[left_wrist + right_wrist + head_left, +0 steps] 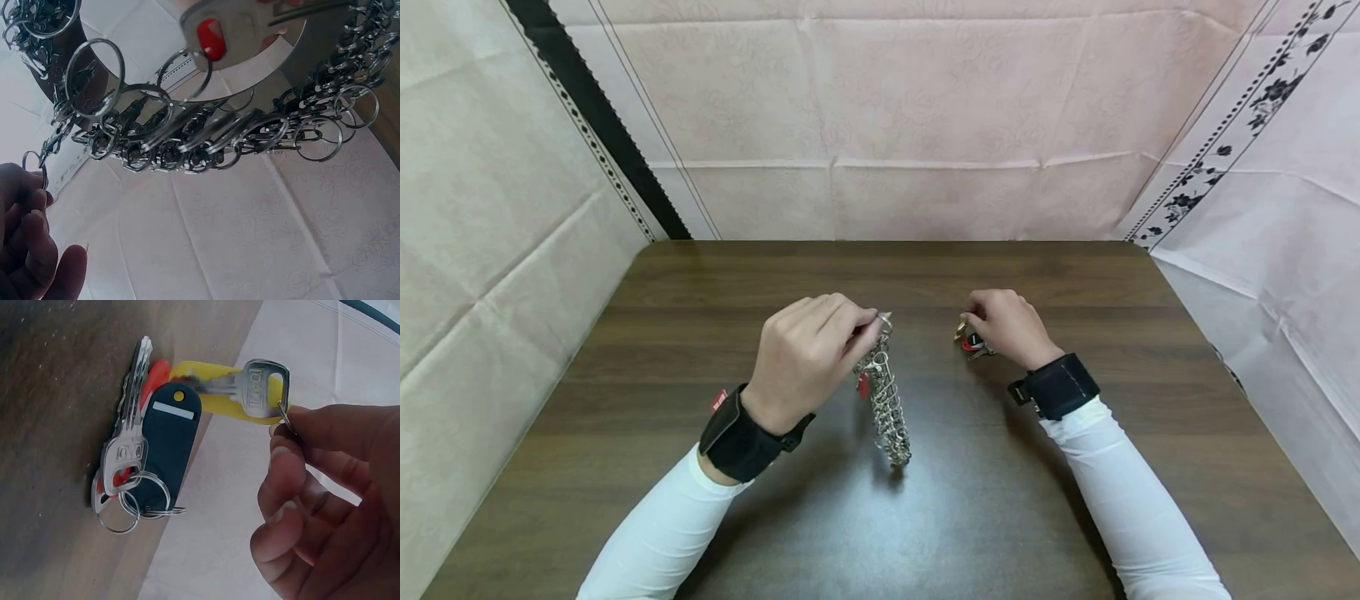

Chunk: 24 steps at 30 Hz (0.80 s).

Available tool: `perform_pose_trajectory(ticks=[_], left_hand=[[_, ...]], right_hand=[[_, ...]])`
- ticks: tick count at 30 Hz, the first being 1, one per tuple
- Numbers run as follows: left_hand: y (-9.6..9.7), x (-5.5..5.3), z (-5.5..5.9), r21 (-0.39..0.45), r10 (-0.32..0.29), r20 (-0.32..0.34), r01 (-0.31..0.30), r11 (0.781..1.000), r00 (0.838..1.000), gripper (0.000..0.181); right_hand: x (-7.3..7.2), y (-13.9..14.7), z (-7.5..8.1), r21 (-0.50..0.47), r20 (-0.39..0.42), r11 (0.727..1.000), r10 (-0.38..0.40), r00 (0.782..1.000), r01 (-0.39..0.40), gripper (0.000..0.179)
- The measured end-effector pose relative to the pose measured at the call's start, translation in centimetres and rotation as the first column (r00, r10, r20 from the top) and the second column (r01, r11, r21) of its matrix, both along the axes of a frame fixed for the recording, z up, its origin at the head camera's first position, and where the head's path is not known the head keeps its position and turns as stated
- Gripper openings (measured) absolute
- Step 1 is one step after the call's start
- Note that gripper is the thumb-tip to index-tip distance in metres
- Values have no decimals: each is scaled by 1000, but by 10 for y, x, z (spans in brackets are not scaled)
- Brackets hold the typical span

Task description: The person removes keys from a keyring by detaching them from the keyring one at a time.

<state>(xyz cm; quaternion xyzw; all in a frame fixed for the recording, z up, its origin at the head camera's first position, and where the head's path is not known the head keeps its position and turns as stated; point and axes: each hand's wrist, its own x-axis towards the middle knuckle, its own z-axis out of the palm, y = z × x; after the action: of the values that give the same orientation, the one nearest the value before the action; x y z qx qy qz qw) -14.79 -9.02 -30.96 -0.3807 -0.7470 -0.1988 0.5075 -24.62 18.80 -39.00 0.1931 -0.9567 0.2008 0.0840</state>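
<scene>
My left hand (808, 358) pinches the top end of a silver chain (887, 400) made of linked clasps and split rings. The chain hangs down toward the table; a red tag (862, 385) shows beside it. In the left wrist view a key (234, 31) with a red piece behind its hole is on one ring. My right hand (1011, 325) pinches a small ring carrying a key (269, 387) and a yellow tag (231, 409). Just beyond my fingertips are another key (128, 447), a dark tag (172, 440), a red tag (157, 375) and several split rings (156, 487).
A dark wooden table (745, 517) spans the space under both hands. Pale patterned cloth (925, 108) hangs behind its far edge and along both sides. Black bands are strapped around both wrists.
</scene>
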Motion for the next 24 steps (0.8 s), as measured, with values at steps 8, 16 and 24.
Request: perform_pose_trajectory(ticks=[8,16,24], left_hand=[[1,0,0,0,6,-6,-6,1000,1000,10],[0,1,0,5,13,-4,-13,1000,1000,10],[0,1,1,-1,27,13,-27,1000,1000,10]], right_hand=[[3,-1,3,48,121,995,80,989,-87,13],[4,0,0,116,291,984,94,952,-132,12],[9,-4,4,136,254,984,77,964,-114,12]])
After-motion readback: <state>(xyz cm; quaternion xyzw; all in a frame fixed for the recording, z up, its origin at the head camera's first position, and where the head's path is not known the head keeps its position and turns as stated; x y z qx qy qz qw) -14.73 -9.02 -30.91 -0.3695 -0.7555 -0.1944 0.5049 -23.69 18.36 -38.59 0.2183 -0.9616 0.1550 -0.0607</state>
